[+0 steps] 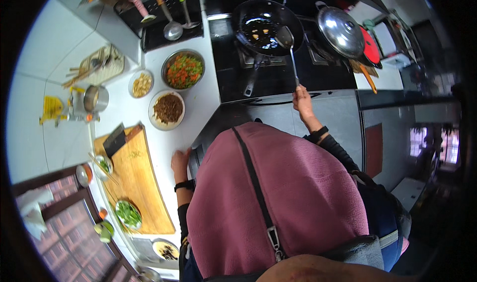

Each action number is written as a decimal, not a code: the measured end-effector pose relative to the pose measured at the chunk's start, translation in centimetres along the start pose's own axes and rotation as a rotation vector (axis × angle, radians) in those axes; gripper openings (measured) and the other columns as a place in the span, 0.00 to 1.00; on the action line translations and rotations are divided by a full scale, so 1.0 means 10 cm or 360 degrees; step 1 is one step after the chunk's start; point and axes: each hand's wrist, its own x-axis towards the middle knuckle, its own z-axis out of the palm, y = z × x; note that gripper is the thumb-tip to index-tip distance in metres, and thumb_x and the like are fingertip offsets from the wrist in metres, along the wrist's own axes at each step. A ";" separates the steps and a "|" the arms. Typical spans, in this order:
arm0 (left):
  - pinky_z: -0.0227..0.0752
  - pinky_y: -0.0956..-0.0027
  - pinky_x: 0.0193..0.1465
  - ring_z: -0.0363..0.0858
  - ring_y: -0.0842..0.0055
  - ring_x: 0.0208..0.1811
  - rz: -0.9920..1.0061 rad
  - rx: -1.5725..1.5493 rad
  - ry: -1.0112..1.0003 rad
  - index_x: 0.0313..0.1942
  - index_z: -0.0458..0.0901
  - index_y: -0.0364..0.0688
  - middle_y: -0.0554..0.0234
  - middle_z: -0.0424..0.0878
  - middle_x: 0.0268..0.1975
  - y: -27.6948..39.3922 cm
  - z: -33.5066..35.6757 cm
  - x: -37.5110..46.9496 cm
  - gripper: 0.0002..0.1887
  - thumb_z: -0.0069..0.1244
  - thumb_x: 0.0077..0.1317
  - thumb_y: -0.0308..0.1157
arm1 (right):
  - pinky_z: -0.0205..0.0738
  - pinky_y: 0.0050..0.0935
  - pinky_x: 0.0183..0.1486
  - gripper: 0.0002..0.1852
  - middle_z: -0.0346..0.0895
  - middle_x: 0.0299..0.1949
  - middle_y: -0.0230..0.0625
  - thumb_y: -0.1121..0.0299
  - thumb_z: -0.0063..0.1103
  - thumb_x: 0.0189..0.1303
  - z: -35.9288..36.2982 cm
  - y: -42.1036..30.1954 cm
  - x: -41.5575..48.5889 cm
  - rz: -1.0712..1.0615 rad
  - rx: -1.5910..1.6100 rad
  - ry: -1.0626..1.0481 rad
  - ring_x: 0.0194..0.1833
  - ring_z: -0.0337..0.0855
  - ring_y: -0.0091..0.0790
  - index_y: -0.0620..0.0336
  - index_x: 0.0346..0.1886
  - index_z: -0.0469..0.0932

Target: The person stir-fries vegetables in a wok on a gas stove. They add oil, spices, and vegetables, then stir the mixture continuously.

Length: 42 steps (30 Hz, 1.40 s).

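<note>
A metal ladle or wok turner (294, 63) has its handle in the grip of my right hand (302, 102). Its head lies in a black wok (246, 45) on the stove, where a few small pale pieces (265, 31) sit in what looks like oil. My left hand (181, 162) rests at the edge of the white countertop (201, 112); whether its fingers hold anything does not show. Ahead of it on the counter stand a bowl of brown minced food (168, 109), a bowl of pale chopped pieces (141, 84) and a steel bowl of diced orange and green vegetables (184, 71).
A cleaver (114, 140) lies on the wooden cutting board (149, 192), beside a bowl of green leaves (128, 214). Right of the wok is a lidded pan (341, 32) with a red item and an orange handle near it. Ladles (173, 30) hang or stand behind the counter.
</note>
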 end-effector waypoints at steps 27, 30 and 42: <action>0.69 0.55 0.61 0.77 0.55 0.60 0.0075 0.0298 -0.0532 0.52 0.82 0.38 0.48 0.81 0.57 0.12 0.02 0.42 0.41 0.36 0.64 0.70 | 0.79 0.46 0.43 0.20 0.84 0.37 0.46 0.66 0.54 0.61 -0.23 -1.88 0.39 -0.1108 -0.2432 -0.0113 0.40 0.85 0.49 0.42 0.57 0.80; 0.68 0.55 0.62 0.76 0.55 0.61 0.0121 0.0303 -0.0517 0.53 0.81 0.39 0.50 0.80 0.58 0.08 0.08 0.45 0.39 0.36 0.66 0.68 | 0.79 0.46 0.44 0.20 0.83 0.38 0.46 0.66 0.51 0.63 -0.17 -1.72 0.58 -0.1248 -0.2167 -0.0086 0.40 0.84 0.50 0.43 0.58 0.79; 0.72 0.52 0.53 0.78 0.50 0.55 0.0261 0.0186 -0.0229 0.46 0.84 0.40 0.47 0.83 0.49 0.08 0.01 0.25 0.32 0.42 0.67 0.62 | 0.53 0.20 0.20 0.23 0.61 0.20 0.18 0.62 0.49 0.73 0.07 -0.91 0.89 -0.0594 -0.0766 -0.0339 0.18 0.56 0.15 0.54 0.69 0.69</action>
